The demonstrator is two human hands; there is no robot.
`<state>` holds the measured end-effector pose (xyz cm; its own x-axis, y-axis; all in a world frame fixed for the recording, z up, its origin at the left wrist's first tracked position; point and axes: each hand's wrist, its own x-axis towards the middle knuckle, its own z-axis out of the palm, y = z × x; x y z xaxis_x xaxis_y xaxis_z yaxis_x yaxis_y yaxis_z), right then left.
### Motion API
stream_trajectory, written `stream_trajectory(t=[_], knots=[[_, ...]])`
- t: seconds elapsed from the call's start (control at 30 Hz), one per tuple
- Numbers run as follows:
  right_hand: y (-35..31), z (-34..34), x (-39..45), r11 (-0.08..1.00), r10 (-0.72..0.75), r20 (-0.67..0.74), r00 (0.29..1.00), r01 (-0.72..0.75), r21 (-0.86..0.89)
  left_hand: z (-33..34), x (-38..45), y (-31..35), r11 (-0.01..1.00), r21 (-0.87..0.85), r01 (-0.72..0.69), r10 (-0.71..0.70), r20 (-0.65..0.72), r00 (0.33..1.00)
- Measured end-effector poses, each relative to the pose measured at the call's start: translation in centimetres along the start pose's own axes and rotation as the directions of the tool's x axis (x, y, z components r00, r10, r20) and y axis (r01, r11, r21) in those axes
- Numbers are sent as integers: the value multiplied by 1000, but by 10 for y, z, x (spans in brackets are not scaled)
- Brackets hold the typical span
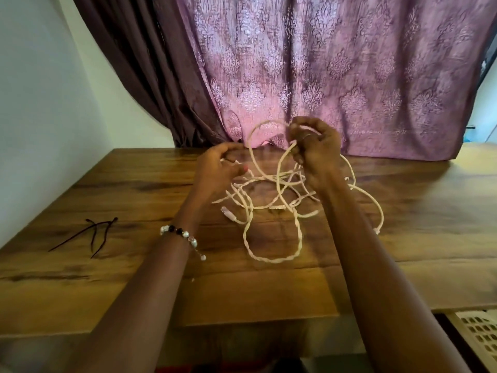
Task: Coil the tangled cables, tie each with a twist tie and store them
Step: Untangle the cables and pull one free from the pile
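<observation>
A tangle of white cables (271,208) lies in the middle of the wooden table (134,184), with a twisted loop reaching toward me. My right hand (314,149) is raised above the pile and grips cable loops, one arching up to the left. My left hand (217,165) is lower, at the left of the tangle, and pinches a cable strand. Dark twist ties (94,234) lie on the table far to the left, apart from the cables.
A purple patterned curtain (322,76) hangs behind the table's far edge. A white slotted basket (478,337) sits below the table's near right corner. A white wall is at the left.
</observation>
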<state>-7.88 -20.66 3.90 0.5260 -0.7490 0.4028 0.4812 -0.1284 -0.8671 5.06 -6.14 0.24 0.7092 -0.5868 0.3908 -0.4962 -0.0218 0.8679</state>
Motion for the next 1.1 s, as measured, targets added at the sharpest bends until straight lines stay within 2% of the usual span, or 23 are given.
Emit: stream_trajectory(t=[0.07,0.1,0.2,0.3,0.37,0.43,0.5,0.57,0.6,0.7,0.77,0.8,0.87,0.9,0.97,1.0,1.03,1.07,1.1], knots=[[3,-8,6,953,73,-57,996,-53,297,-5,0,-18,999,-37,1,-4,-85,996],[7,-12,6,923,103,-64,993,-71,378,-8,-2,-28,997,-72,1,-11,-132,991],[23,-16,-2,908,162,-23,986,-140,394,-14,-9,-40,992,-123,27,-55,-237,970],[27,-8,-10,940,116,74,990,-133,313,-16,-12,-27,994,-66,-89,61,-342,938],[23,-1,-12,962,63,139,988,-97,256,-12,-16,-15,984,-29,-178,161,-304,939],[21,6,-14,971,35,192,981,-79,224,-4,-19,-5,980,39,-194,197,-180,964],[19,13,-18,980,13,233,972,-59,192,6,-21,4,960,238,-144,158,-39,987],[15,17,-19,987,-8,282,959,-38,157,12,-20,8,887,438,-145,167,-10,986],[11,17,-19,988,-15,312,950,-34,150,13,-20,9,880,451,-151,175,-11,984],[3,11,-18,986,-24,401,916,-45,162,9,-18,13,954,287,-90,94,-2,996],[0,4,-19,984,-5,442,897,-75,162,7,-19,20,954,274,-119,131,-26,991],[-1,1,-19,991,13,455,891,-71,112,6,-20,24,950,279,-139,160,-52,986],[1,-8,-15,981,86,477,875,8,-192,4,-21,30,967,187,-171,187,-70,980],[2,-13,-13,910,144,498,855,83,-406,2,-21,32,978,118,-174,182,-58,982],[7,-22,-12,618,235,550,801,314,-721,-2,-21,34,988,-22,-155,154,-32,988],[10,-26,-12,477,230,570,789,419,-773,-4,-21,35,985,-90,-144,142,-28,989],[11,-29,-15,410,189,582,791,475,-779,-6,-22,36,976,-169,-136,133,-29,991],[12,-32,-17,419,139,572,808,476,-774,-6,-24,39,959,-259,-118,112,-37,993],[14,-37,-18,481,105,526,844,420,-769,-6,-26,42,929,-359,-94,80,-52,995]])
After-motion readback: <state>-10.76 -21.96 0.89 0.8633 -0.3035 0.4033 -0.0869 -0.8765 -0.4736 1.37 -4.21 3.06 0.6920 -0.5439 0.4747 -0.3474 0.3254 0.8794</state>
